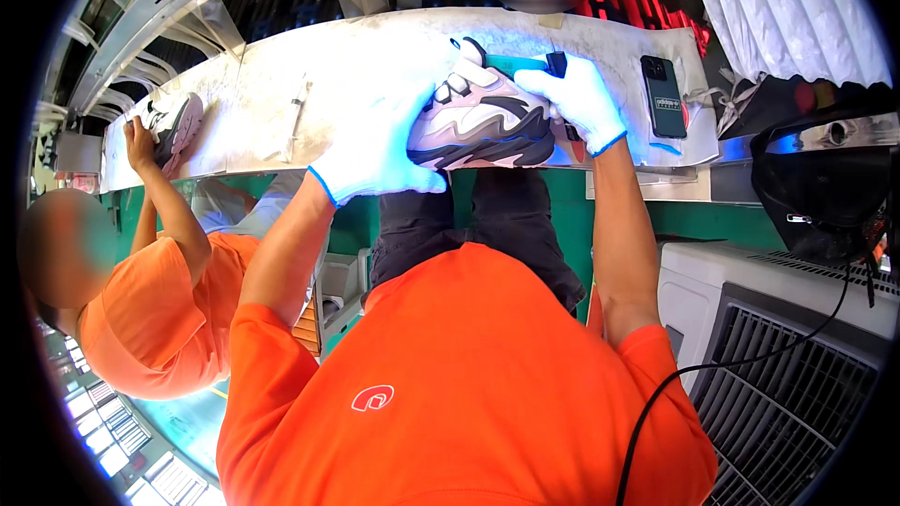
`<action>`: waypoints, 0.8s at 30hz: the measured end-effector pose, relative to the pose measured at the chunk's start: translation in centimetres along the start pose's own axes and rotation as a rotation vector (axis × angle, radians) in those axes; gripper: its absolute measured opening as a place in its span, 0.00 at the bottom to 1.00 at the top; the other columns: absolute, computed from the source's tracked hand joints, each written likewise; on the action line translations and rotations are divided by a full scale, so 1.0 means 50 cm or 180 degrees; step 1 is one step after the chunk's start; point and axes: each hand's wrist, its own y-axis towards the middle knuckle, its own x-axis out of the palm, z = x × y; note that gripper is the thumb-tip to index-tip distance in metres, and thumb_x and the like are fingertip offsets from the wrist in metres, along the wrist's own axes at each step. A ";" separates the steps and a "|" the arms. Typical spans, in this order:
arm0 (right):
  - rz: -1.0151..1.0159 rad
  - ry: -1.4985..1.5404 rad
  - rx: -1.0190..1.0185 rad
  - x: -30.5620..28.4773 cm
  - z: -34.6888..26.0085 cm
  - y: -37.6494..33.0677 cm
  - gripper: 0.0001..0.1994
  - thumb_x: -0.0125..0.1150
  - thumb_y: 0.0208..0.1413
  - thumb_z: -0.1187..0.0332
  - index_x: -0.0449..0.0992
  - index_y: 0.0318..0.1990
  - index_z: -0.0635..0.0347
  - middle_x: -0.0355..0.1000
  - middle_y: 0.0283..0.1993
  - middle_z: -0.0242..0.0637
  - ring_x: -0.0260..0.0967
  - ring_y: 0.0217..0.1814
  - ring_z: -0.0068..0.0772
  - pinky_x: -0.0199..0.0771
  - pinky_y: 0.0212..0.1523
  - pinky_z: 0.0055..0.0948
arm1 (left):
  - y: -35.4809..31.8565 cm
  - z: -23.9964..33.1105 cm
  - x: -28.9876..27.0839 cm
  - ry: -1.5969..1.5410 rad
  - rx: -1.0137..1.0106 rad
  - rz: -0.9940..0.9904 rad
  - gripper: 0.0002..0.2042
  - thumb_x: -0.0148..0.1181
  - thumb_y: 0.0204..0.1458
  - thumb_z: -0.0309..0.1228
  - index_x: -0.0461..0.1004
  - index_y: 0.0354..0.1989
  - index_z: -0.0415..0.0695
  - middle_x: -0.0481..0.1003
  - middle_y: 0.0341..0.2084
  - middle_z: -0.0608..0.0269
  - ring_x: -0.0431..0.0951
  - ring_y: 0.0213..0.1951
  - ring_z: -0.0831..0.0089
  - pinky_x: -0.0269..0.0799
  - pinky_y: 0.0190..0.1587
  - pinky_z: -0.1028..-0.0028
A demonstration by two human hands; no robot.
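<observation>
Sneaker (483,122) between both gloved hands

Sneaker (483,122) — pale grey-lilac upper with white panels, a black wave band along the side and a thin blue line above the dark sole. It lies on its side at the near edge of the pale bench (309,84), sole turned toward the person, toe end to the left. Straps across the upper are visible near the top.

Teal-handled tool (525,64) — short, with a black end, held against the shoe's upper rear part; its working tip is hidden, so its kind cannot be told.
</observation>
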 end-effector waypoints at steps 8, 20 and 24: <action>-0.0139 0.0001 0.0026 -0.015 0.000 -0.003 0.15 0.82 0.60 0.57 0.86 0.38 0.59 0.77 0.27 0.29 0.71 0.24 0.20 0.68 0.25 0.27 | 0.086 0.096 0.068 0.0520 0.0186 0.0548 0.69 0.87 0.35 0.50 0.50 0.88 0.50 0.57 0.79 0.27 0.68 0.75 0.30 0.72 0.73 0.45; 0.0848 0.2975 -0.0466 0.055 -0.013 0.004 0.28 0.52 0.82 0.42 0.76 0.38 0.60 0.82 0.35 0.47 0.74 0.21 0.32 0.75 0.24 0.33 | 0.104 0.111 0.059 0.0766 0.0046 0.0322 0.69 0.88 0.32 0.56 0.55 0.87 0.54 0.56 0.78 0.22 0.64 0.76 0.25 0.67 0.75 0.42; 0.0643 0.3286 -0.0844 0.099 -0.006 -0.010 0.30 0.49 0.82 0.40 0.75 0.36 0.58 0.78 0.30 0.44 0.71 0.20 0.31 0.72 0.21 0.34 | 0.110 0.118 0.072 0.0518 -0.0059 0.0329 0.69 0.89 0.31 0.54 0.56 0.87 0.53 0.55 0.79 0.23 0.62 0.77 0.25 0.67 0.76 0.41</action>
